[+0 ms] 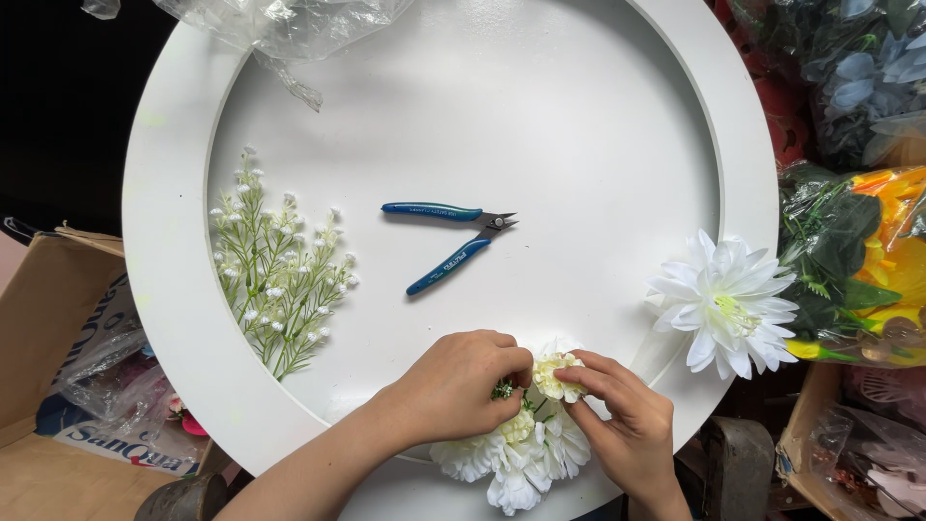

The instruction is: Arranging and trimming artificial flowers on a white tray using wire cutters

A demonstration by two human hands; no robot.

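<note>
Currently: both hands working a small cream bloom at the near rim of a large white round frame.

Frame fills most of view, ring w/ recessed centre. On it, in size order: white gypsophila-type spray lying left, stems toward the near side; big white dahlia-type flower on right rim; white flower cluster on near rim; blue-handled cutters at centre, handles splayed left, jaws pointing right. Left hand curled nearly closed, fingertips pinching a green sprig at the bloom's base. Right hand pinches the small cream bloom btwn thumb and fingers. Bloom sits just above the cluster, touching it; face up toward camera, stem hidden, so long axis can't be told. Judgement: best to hold bloom steady at the head, seat the stem snug against the cluster, petals uncrushed.
</note>
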